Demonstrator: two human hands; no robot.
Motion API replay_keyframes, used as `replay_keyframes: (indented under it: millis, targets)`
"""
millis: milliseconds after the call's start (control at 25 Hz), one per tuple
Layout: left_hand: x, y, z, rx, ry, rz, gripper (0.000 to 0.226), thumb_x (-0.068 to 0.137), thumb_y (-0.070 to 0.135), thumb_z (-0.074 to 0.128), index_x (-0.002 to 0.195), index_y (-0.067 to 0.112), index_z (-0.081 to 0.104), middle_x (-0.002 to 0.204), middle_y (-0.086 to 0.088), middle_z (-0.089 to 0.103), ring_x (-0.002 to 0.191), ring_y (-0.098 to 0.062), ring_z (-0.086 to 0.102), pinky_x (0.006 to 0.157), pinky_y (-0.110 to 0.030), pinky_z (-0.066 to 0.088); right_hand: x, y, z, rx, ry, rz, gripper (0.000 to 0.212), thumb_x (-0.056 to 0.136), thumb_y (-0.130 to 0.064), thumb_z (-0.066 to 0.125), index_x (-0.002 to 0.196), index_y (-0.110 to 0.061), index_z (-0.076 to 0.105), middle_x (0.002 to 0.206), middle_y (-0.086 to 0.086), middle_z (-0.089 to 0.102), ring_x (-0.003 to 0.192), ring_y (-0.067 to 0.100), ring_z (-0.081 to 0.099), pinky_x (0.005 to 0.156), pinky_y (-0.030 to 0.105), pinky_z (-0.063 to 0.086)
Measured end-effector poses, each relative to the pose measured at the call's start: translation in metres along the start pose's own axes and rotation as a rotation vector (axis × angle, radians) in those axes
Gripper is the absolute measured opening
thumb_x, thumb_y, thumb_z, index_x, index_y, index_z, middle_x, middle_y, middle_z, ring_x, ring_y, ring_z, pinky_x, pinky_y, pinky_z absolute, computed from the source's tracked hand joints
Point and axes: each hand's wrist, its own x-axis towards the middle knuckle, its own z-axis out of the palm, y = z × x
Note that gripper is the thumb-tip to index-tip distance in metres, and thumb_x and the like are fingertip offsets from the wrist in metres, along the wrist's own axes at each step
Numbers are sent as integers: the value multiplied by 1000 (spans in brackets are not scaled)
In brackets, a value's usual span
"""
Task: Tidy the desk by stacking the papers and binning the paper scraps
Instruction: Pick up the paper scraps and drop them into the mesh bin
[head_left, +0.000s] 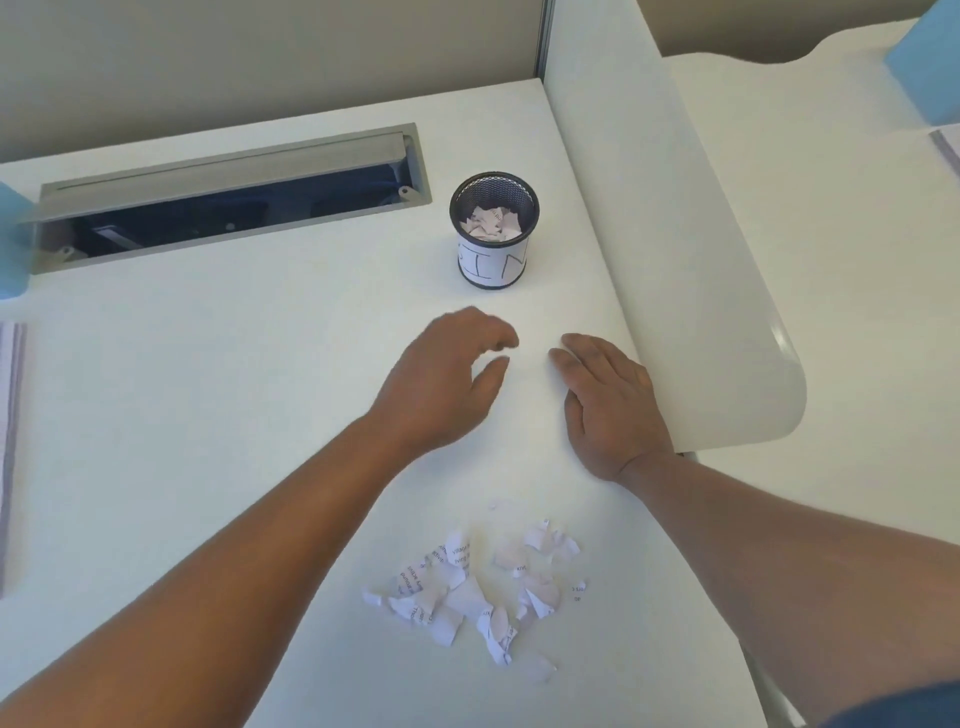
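Torn paper scraps (475, 590) lie near on the desk (208, 389), light and flimsy, best pinched in bunches; both left hand (447, 379) and right hand (608, 400) hover empty, fingers relaxed, before the mesh bin (493, 231).

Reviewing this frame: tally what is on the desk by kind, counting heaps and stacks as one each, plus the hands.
Mesh bin holding scraps: 1
Heap of loose paper scraps: 1
Paper stack at the left edge: 1
Hands, left hand and right hand, both empty: 2
Total: 5

Head view looks steeply down (close) at desk (208, 415).
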Motion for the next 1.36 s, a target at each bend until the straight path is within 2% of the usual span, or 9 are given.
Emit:
replay_keyframes:
  millis: [160, 280, 400, 480, 640, 800, 920, 1040, 1360]
  targets:
    - [-82, -10, 36, 37, -249, -122, 38, 88, 54, 71, 121, 36, 69, 124, 18, 57, 117, -12, 48, 104, -42, 42, -2, -1, 0, 9, -8, 10, 55, 91, -22, 33, 140, -16, 57, 152, 3, 50, 140, 28, 43, 106, 45, 39]
    - [-117, 9, 49, 111, -345, -89, 71, 73, 83, 62, 132, 45, 60, 145, 20, 42, 141, -13, 27, 119, -40, 20, -1, 0, -1, 26, -7, 12, 56, 90, -23, 33, 140, -14, 57, 152, 5, 50, 141, 30, 44, 108, 47, 39]
    - [-133, 27, 67, 249, -423, 8, 102, 62, 98, 50, 148, 44, 43, 159, 11, 31, 147, -22, 18, 122, -45, 14, -1, -1, 0, 26, -9, 19, 57, 91, -23, 32, 141, -15, 57, 153, 4, 50, 142, 30, 43, 109, 46, 37]
    - [-136, 30, 80, 295, -407, 62, 98, 64, 95, 52, 146, 41, 45, 159, 5, 36, 145, -27, 26, 119, -46, 19, -1, -1, 1, 23, -13, 18, 56, 91, -23, 31, 141, -15, 56, 153, 3, 49, 142, 29, 42, 109, 46, 37]
    - [-132, 23, 91, 218, -178, 127, 45, 85, 63, 60, 118, 35, 71, 138, 5, 59, 128, -25, 47, 102, -43, 43, -1, 2, 3, 26, -7, 14, 56, 92, -23, 32, 141, -16, 56, 154, 3, 49, 142, 30, 43, 109, 46, 37]
    - [-122, 15, 70, 33, -163, -9, 20, 92, 41, 67, 106, 30, 77, 122, 9, 65, 112, -19, 56, 91, -44, 52, -1, 2, 4, 41, -11, 28, 58, 92, -24, 30, 142, -16, 56, 154, 3, 48, 143, 30, 42, 110, 45, 35]
    - [-116, 17, 41, 32, -359, -183, 56, 81, 60, 76, 131, 40, 63, 129, 23, 51, 116, -6, 43, 98, -30, 42, -1, 0, 3, 39, -10, 27, 59, 91, -25, 29, 142, -16, 56, 155, 3, 48, 142, 29, 41, 110, 44, 35]
    - [-116, 15, 21, 136, -516, -236, 86, 64, 70, 81, 141, 48, 47, 127, 27, 37, 114, -3, 35, 86, -23, 38, -1, 0, 2, 34, -7, 25, 59, 91, -25, 28, 142, -16, 56, 154, 3, 48, 142, 29, 42, 109, 45, 35]
    - [-115, 17, 4, 116, -653, -203, 88, 67, 50, 87, 142, 49, 40, 121, 27, 37, 113, -3, 36, 84, -26, 47, -1, 1, 3, 23, -23, 35, 60, 91, -26, 27, 143, -17, 55, 156, 2, 46, 143, 30, 39, 110, 46, 34]
